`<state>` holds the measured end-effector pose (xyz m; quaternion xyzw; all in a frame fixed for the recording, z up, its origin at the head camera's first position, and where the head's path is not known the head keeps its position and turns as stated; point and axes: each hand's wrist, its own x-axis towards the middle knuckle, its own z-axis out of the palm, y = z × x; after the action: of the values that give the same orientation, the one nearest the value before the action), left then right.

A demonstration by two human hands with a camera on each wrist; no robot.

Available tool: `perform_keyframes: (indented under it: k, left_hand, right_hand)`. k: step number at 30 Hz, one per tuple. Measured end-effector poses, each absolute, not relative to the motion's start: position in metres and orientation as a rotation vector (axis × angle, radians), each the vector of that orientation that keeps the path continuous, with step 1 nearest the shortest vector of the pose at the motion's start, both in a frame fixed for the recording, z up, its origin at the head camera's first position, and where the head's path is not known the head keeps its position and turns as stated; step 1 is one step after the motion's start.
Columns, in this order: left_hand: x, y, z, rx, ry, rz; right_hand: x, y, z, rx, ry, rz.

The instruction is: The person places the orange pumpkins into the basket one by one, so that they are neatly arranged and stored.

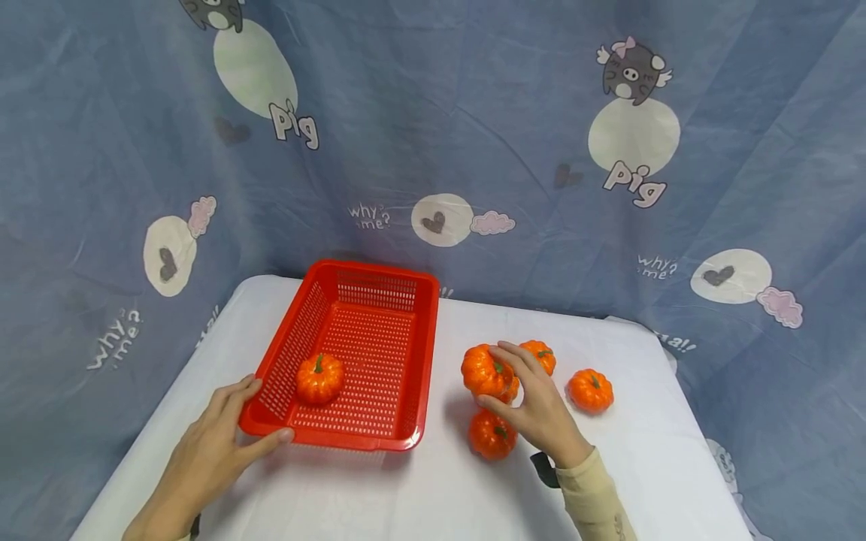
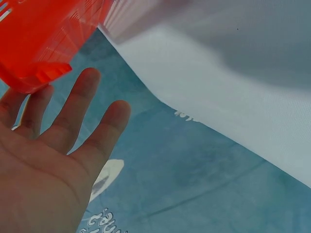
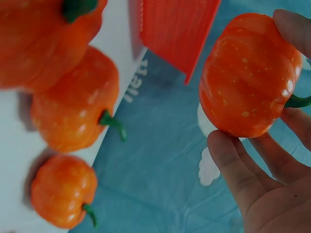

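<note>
My left hand [image 1: 210, 451] rests at the near-left corner of a red plastic basket [image 1: 424, 361], its thumb by the front rim and fingertips by the left rim. In the left wrist view its fingers [image 2: 65, 126] are fairly straight, with some touching the basket's outside. Inside the basket, at the left, sits a small orange pumpkin [image 1: 320, 379]. To the right of the basket, my right hand [image 1: 541, 409] pinches another pumpkin [image 3: 250, 77] between thumb and fingers, above the table. Its green stem points toward the palm.
Several more pumpkins lie on the white table [image 1: 649, 451]: one pumpkin [image 1: 492, 436] nearest me, another [image 1: 539, 357] behind the right hand, and one [image 1: 591, 391] to its right. Another is partly hidden beneath the held one. A blue printed curtain [image 1: 528, 188] hangs behind the table.
</note>
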<state>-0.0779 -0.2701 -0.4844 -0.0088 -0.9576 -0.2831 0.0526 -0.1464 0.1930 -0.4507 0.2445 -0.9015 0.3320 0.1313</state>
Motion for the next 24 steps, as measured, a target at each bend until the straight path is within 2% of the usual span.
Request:
perform_keyframes:
  k: [24]
  left_hand:
    - [-0.076,-0.271,-0.484,-0.030,-2.915,-0.882]
  right_hand:
    - [-0.162,0.138,-0.435,0.881,-2.587,1.034]
